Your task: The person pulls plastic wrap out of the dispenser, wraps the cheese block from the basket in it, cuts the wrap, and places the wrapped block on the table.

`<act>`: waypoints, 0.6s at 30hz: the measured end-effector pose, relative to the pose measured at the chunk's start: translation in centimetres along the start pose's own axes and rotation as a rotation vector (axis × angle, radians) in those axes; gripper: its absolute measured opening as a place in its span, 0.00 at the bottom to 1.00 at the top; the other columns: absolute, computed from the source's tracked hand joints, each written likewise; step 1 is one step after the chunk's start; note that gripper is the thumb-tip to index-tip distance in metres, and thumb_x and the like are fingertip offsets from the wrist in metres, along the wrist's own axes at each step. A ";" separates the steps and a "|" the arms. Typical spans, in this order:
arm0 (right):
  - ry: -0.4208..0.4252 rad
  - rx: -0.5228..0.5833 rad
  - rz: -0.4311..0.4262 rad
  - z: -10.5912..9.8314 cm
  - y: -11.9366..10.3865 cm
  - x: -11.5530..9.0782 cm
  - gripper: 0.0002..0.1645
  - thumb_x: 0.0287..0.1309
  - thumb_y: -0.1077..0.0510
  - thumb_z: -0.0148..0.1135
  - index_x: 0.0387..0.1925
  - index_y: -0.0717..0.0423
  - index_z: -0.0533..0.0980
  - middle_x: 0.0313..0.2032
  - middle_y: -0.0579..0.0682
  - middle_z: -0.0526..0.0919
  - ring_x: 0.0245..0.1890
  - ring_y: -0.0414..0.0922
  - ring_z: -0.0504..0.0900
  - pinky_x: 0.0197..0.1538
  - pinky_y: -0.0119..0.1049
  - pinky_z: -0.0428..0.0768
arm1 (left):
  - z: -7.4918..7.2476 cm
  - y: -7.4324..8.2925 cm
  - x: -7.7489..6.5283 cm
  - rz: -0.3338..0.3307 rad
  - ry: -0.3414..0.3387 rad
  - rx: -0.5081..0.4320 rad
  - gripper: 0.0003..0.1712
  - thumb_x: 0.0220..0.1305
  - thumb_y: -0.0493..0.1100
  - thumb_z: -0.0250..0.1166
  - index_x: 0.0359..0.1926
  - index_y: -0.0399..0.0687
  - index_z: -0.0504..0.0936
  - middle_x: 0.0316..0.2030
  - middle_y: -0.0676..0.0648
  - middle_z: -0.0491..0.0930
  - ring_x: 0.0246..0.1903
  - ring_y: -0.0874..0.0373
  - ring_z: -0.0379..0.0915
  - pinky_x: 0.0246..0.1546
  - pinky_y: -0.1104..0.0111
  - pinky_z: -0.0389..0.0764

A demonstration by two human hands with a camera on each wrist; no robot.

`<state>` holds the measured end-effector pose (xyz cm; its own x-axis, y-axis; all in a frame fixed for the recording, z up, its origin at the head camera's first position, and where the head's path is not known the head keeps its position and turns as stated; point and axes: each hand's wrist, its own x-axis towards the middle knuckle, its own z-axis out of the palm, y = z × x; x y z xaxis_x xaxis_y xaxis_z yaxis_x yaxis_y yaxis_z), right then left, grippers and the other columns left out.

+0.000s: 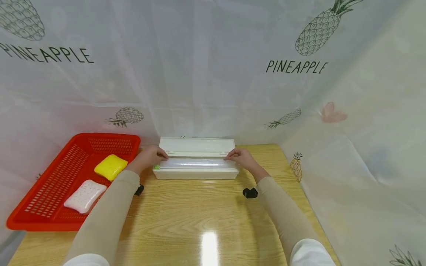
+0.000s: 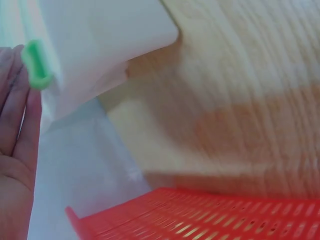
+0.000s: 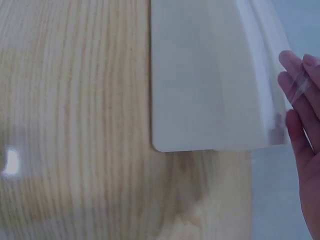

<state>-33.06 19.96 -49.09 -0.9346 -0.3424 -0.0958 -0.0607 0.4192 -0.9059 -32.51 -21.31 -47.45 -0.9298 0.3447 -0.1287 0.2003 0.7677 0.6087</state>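
A white cling film dispenser box (image 1: 196,174) stands on the wooden table with its lid (image 1: 196,144) raised at the back. Inside lies a shiny roll of clear cling film (image 1: 199,163). My left hand (image 1: 149,159) pinches the film's edge at the box's left end, beside a small green slider (image 2: 37,67). At the right end, my right hand (image 1: 243,159) pinches the film between thumb and fingers. Clear film stretches across those fingers (image 3: 300,90) in the right wrist view. The front wall of the box (image 3: 190,85) faces the near side of the table.
A red plastic basket (image 1: 46,223) stands at the left, below my left forearm. It holds a yellow packet (image 1: 111,167) and a white speckled packet (image 1: 84,195). A pineapple-print curtain (image 1: 213,74) hangs behind the table (image 1: 186,218) and along its right side.
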 end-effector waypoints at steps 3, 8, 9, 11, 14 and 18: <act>-0.045 0.008 -0.043 -0.7 -0.3 0.2 0.07 0.67 0.67 0.57 0.43 0.68 0.77 0.40 0.58 0.86 0.46 0.51 0.84 0.49 0.42 0.80 | -0.6 0.4 0.0 0.017 -0.016 -0.060 0.07 0.63 0.35 0.67 0.41 0.43 0.87 0.39 0.46 0.84 0.42 0.49 0.75 0.49 0.57 0.78; -0.139 0.013 -0.080 -1.6 -1.2 0.5 0.07 0.68 0.70 0.53 0.44 0.70 0.76 0.41 0.61 0.85 0.46 0.53 0.84 0.53 0.45 0.79 | -1.6 1.3 -0.6 0.021 -0.050 -0.172 0.04 0.66 0.31 0.62 0.40 0.41 0.79 0.38 0.44 0.83 0.43 0.47 0.74 0.49 0.57 0.75; -0.148 -0.006 -0.085 -1.8 -1.4 0.5 0.08 0.68 0.70 0.53 0.44 0.70 0.77 0.42 0.60 0.85 0.46 0.53 0.83 0.53 0.45 0.79 | -1.7 1.4 -0.7 0.004 -0.054 -0.187 0.04 0.67 0.31 0.61 0.39 0.42 0.79 0.39 0.45 0.82 0.43 0.47 0.73 0.50 0.57 0.74; -0.158 -0.044 -0.085 -2.0 -1.8 0.5 0.10 0.67 0.70 0.53 0.44 0.69 0.79 0.42 0.59 0.85 0.46 0.52 0.83 0.55 0.44 0.78 | -2.1 1.7 -1.0 -0.005 -0.060 -0.186 0.06 0.68 0.30 0.59 0.38 0.42 0.81 0.40 0.44 0.81 0.45 0.47 0.71 0.53 0.55 0.73; -0.160 -0.086 -0.079 -2.4 -2.5 0.6 0.12 0.68 0.70 0.53 0.46 0.69 0.81 0.43 0.59 0.85 0.47 0.52 0.83 0.57 0.46 0.76 | -2.8 1.9 -1.2 0.009 -0.070 -0.134 0.10 0.69 0.30 0.57 0.40 0.41 0.85 0.43 0.44 0.81 0.47 0.47 0.71 0.55 0.53 0.74; -0.153 -0.054 -0.038 -2.7 -3.4 0.3 0.14 0.69 0.70 0.50 0.49 0.70 0.80 0.45 0.60 0.85 0.50 0.54 0.81 0.60 0.50 0.72 | -3.9 2.2 -1.1 0.075 -0.109 -0.095 0.12 0.69 0.29 0.56 0.45 0.35 0.85 0.45 0.40 0.82 0.48 0.44 0.76 0.53 0.53 0.76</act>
<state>-34.13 20.71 -44.98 -0.8672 -0.4815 -0.1271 -0.1180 0.4466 -0.8869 -32.23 -22.13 -42.91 -0.8734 0.4597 -0.1609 0.2332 0.6847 0.6905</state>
